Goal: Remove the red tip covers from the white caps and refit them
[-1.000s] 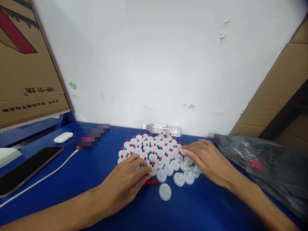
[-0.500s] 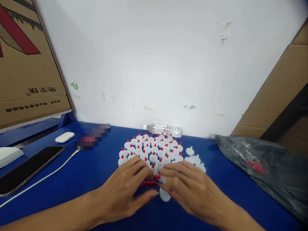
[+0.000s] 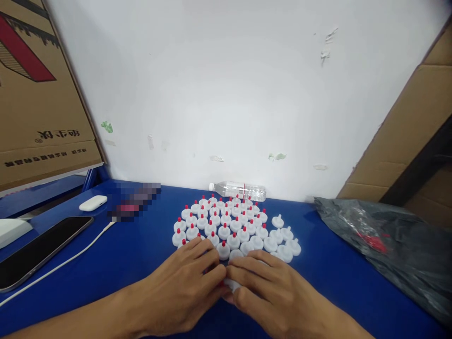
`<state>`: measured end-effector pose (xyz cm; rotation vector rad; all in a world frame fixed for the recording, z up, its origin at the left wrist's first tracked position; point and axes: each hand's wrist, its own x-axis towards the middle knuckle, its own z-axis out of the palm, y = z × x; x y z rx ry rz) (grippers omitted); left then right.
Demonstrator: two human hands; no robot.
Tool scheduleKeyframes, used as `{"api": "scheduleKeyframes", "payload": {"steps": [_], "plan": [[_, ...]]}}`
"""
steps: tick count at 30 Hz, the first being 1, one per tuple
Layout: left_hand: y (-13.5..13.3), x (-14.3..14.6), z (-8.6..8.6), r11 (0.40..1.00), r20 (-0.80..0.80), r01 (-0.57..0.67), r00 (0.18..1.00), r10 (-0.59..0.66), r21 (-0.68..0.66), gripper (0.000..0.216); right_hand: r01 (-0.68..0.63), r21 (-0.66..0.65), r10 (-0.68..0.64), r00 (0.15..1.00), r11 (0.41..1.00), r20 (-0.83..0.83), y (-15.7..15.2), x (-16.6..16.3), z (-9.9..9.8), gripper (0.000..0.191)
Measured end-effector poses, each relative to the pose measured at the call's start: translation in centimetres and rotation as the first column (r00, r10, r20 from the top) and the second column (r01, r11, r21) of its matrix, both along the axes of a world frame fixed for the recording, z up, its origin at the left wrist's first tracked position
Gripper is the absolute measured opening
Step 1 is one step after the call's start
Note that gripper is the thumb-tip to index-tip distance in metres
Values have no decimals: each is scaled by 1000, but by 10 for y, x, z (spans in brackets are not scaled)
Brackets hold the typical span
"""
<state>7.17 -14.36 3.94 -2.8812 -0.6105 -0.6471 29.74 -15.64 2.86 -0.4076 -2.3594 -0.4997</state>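
Note:
Several small white plastic caps (image 3: 226, 221), most with a red tip, stand packed together on the blue table (image 3: 134, 263). A few at the right of the cluster, white caps without red tips (image 3: 286, 245), are plain. My left hand (image 3: 183, 292) and my right hand (image 3: 271, 292) meet at the near edge of the cluster, fingertips pressed together. Between them a white cap (image 3: 233, 284) shows in part, with a bit of red at the fingertips. My fingers hide the rest of it.
A clear water bottle (image 3: 237, 190) lies against the white wall behind the caps. A dark phone (image 3: 38, 249), a white cable (image 3: 70, 256) and a white earbud case (image 3: 92, 202) lie at the left. A black plastic bag (image 3: 388, 245) fills the right. Cardboard boxes (image 3: 38, 94) stand at both sides.
My right hand has come from the right side of the cluster to the near middle, meeting my left hand. The loose white cap and red tips in front are now under my fingers.

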Motion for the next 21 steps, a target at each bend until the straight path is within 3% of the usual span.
{"api": "scheduleKeyframes", "payload": {"steps": [5, 10, 13, 16, 21], "plan": [[-2, 0, -3, 984, 155, 62, 987, -35, -170, 18, 12, 60, -10, 1000, 998, -22, -3, -5, 5, 23], [-2, -6, 1, 930, 369, 9, 919, 138, -369, 32, 102, 117, -103, 995, 988, 2, 15, 27, 19, 22], [3, -9, 6, 956, 371, -24, 919, 136, -292, 34, 307, -67, -312, 948, 949, -71, 35, 60, 23, 12], [5, -8, 5, 972, 310, -24, 946, 98, -233, 26, 486, -196, -510, 854, 852, -103, 50, 82, 21, 25], [6, -4, -2, 962, 267, -54, 955, 128, -269, 15, 559, -354, -551, 824, 749, 134, 60, 90, 15, 41]]}}
